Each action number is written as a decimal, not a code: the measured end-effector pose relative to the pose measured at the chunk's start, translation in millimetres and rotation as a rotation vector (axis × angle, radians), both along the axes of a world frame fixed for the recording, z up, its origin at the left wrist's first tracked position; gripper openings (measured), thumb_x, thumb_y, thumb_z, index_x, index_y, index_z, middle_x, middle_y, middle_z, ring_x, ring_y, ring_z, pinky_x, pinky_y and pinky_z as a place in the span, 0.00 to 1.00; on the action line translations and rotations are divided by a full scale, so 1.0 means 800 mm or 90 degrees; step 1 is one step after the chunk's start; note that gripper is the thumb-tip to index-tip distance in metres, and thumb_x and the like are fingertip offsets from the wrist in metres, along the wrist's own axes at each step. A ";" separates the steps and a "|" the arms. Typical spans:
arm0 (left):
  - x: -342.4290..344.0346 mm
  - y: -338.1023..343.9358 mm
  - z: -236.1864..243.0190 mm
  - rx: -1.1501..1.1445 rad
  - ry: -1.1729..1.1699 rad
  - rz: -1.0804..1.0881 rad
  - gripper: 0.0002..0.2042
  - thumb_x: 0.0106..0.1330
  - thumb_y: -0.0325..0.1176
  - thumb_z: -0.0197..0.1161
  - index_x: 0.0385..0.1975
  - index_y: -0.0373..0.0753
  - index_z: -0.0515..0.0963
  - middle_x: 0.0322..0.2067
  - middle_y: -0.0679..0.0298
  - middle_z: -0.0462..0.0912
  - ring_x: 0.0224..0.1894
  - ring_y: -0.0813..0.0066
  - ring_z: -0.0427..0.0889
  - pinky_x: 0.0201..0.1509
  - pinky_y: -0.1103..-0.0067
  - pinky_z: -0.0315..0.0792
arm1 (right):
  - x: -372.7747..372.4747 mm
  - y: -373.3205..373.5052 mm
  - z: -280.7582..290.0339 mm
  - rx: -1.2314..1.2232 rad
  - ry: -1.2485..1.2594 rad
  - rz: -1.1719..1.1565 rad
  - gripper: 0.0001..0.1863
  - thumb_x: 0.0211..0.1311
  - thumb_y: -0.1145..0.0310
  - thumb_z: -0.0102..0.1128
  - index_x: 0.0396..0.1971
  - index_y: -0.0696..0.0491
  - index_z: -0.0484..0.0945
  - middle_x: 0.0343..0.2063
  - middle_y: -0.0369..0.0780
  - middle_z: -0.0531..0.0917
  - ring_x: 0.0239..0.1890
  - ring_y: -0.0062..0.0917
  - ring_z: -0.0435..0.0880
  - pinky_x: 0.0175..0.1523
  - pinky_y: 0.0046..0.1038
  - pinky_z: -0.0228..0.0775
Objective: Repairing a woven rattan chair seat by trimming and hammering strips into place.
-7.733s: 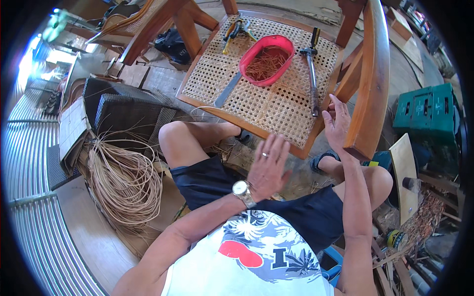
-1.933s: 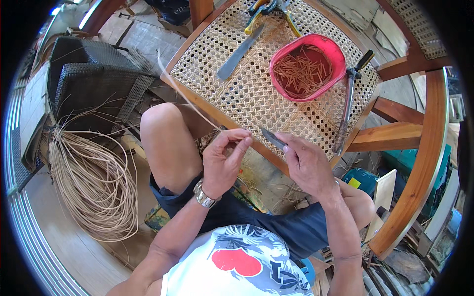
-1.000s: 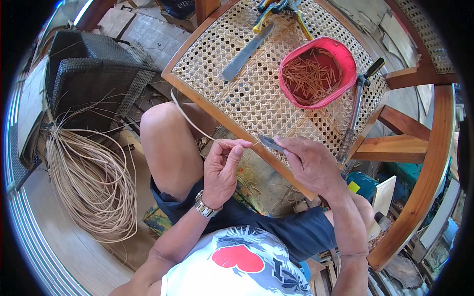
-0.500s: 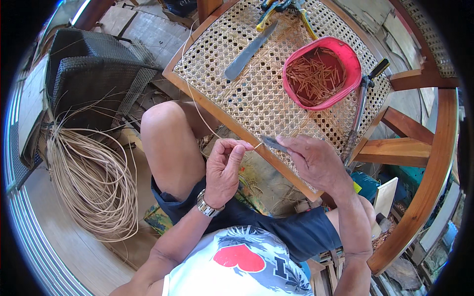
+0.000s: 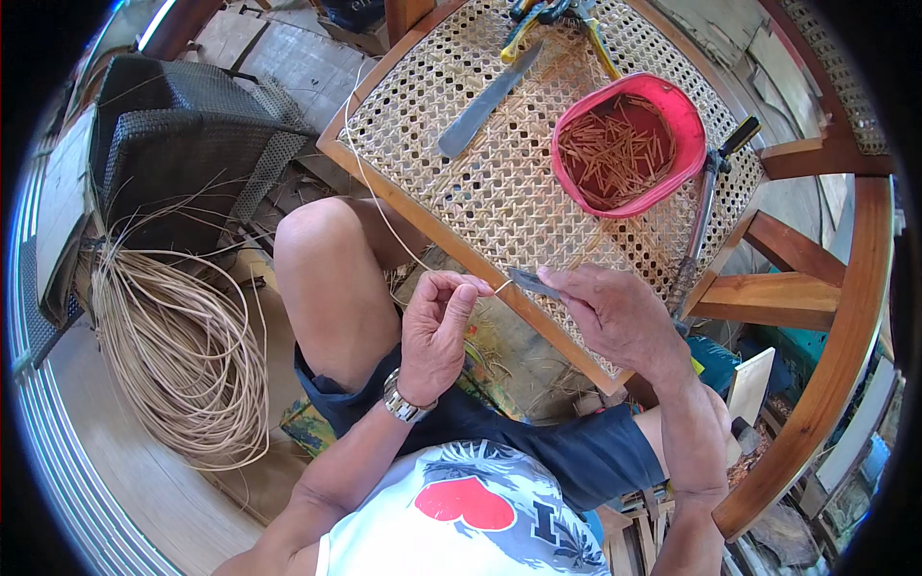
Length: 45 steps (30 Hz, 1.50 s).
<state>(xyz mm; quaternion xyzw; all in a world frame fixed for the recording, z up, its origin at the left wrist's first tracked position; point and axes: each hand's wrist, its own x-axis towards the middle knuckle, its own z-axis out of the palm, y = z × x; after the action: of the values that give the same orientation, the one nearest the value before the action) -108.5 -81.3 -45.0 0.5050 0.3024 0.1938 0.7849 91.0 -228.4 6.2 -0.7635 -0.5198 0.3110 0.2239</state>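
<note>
A single cane strand (image 5: 376,206) is pinched near its end between thumb and fingertips of the left hand (image 5: 434,331), closed around it, just in front of the chair seat's (image 5: 499,182) near rail; a small knife (image 5: 531,282) is gripped in the closed right hand (image 5: 619,317), its blade tip set against the strand end; the step in hand is judged to be trimming that end; the next move calls for a steady pinch and a shallow, controlled stroke directed away from the fingers. On the seat are counted: one red bowl (image 5: 629,144) of pegs; one larger blade (image 5: 485,101); one long dark-handled tool (image 5: 706,211). One cane coil (image 5: 178,360) lies on the floor.
</note>
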 end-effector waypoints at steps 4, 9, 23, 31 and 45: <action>0.000 0.000 -0.001 -0.009 0.007 0.001 0.05 0.80 0.32 0.57 0.47 0.38 0.73 0.44 0.63 0.83 0.51 0.75 0.80 0.64 0.75 0.72 | 0.003 0.001 -0.004 0.040 -0.020 0.024 0.16 0.71 0.70 0.55 0.56 0.52 0.78 0.36 0.46 0.86 0.39 0.42 0.87 0.41 0.40 0.82; 0.002 -0.001 -0.005 0.007 -0.003 0.009 0.06 0.80 0.32 0.58 0.47 0.38 0.73 0.43 0.63 0.83 0.50 0.75 0.80 0.63 0.75 0.72 | -0.004 -0.001 -0.005 0.030 -0.066 0.027 0.19 0.69 0.70 0.57 0.58 0.51 0.77 0.33 0.44 0.84 0.37 0.40 0.87 0.38 0.39 0.82; 0.005 0.000 -0.016 -0.074 0.053 0.060 0.06 0.81 0.34 0.57 0.46 0.39 0.73 0.40 0.66 0.83 0.42 0.84 0.79 0.50 0.83 0.73 | 0.001 -0.002 -0.005 0.011 -0.129 0.098 0.23 0.66 0.69 0.59 0.61 0.54 0.74 0.33 0.42 0.81 0.35 0.34 0.88 0.35 0.34 0.84; -0.003 0.004 -0.021 -0.440 0.008 0.071 0.05 0.80 0.36 0.57 0.44 0.44 0.75 0.39 0.69 0.85 0.45 0.77 0.82 0.51 0.79 0.75 | 0.007 -0.005 -0.008 -0.019 -0.116 0.135 0.25 0.67 0.70 0.59 0.63 0.54 0.71 0.35 0.44 0.80 0.34 0.35 0.88 0.36 0.32 0.84; -0.001 -0.003 -0.016 -0.161 0.039 0.012 0.06 0.81 0.36 0.56 0.45 0.41 0.72 0.40 0.66 0.83 0.43 0.80 0.80 0.51 0.80 0.73 | -0.012 -0.009 -0.007 -0.008 -0.099 0.072 0.26 0.65 0.72 0.59 0.64 0.51 0.70 0.36 0.44 0.81 0.32 0.37 0.88 0.34 0.36 0.82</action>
<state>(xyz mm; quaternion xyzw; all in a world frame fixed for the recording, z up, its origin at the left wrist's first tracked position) -109.2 -83.5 -57.7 0.4047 0.3531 0.1461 0.8308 81.3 -235.7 0.7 -0.7564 -0.5758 0.2661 0.1600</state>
